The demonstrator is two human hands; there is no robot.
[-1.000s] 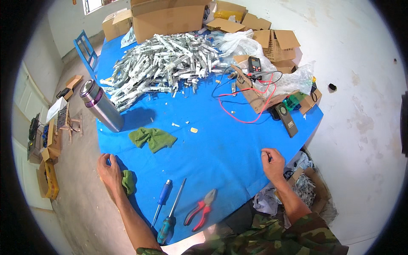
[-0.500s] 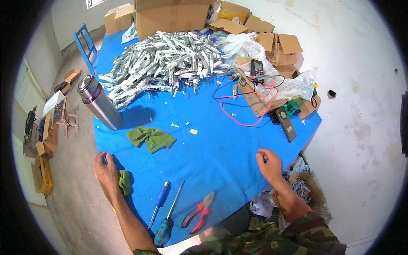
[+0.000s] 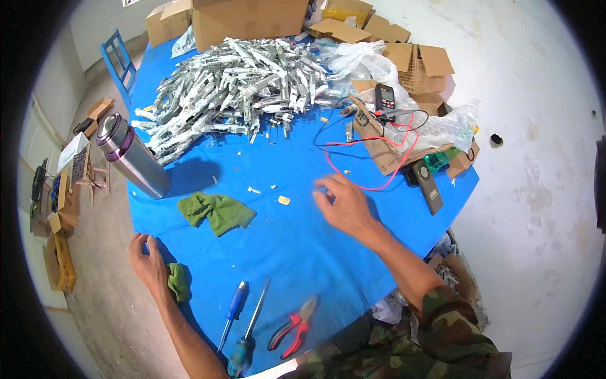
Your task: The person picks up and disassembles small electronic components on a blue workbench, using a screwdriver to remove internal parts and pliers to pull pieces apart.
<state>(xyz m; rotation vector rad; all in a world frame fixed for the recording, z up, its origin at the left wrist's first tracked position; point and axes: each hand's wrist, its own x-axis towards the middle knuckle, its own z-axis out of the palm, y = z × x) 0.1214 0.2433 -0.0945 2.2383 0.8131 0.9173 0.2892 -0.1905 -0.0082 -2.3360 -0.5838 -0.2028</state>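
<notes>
Blue tabletop [image 3: 303, 252], seen from above, far half crowded and near half mostly bare. Right hand [image 3: 344, 205] spread wide, palm down, low over the middle of the cloth, holding nothing; small pale chip [image 3: 285, 200] just to its left, looped red lead [image 3: 353, 165] just beyond its fingertips. Left hand [image 3: 148, 262] at the near left edge, fingers loosely curled, resting beside a small green rag [image 3: 179, 282] that touches its wrist side; grip on the rag not discernible. Larger green cloth [image 3: 216, 211] crumpled between the two hands, nearer the left. Steel flask [image 3: 131, 158] lying tilted at the left edge, casting a shadow to its right. Heap of silvery metal parts [image 3: 233, 88] filling the far left, with stray pieces scattered toward the middle. Meter [image 3: 384, 96] with black and red leads on a cardboard sheet [image 3: 379, 142] at far right, clear plastic bag [image 3: 442, 129] and black handset [image 3: 428, 184] near the right edge. Blue-handled screwdriver [image 3: 234, 309], second screwdriver [image 3: 247, 335] and red pliers [image 3: 293, 325] lined along the near edge. Cardboard boxes [image 3: 249, 22] walling the far side. Open cloth between the green cloth, the right hand and the tools.
</notes>
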